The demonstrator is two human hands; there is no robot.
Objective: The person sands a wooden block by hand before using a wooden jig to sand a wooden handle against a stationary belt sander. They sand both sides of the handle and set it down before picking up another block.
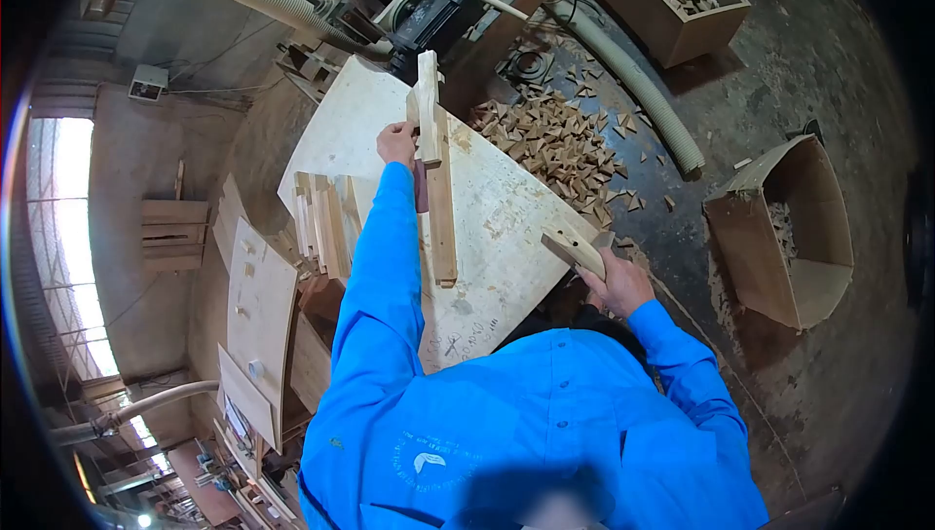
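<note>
Wooden strip [429,106], your left hand [396,143] gripping it; right hand [617,283] closed on block [575,249] (past the table [506,218] edge, open floor [828,92] beyond).

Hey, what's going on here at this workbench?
A person in a bright blue shirt works at a pale plywood table in a woodshop. The left hand grips a long light wooden strip near the black machine. The right hand holds a short angled wooden block at the table's edge. A stack of wooden slats lies on the table, and triangular offcuts are heaped beyond it.
</note>
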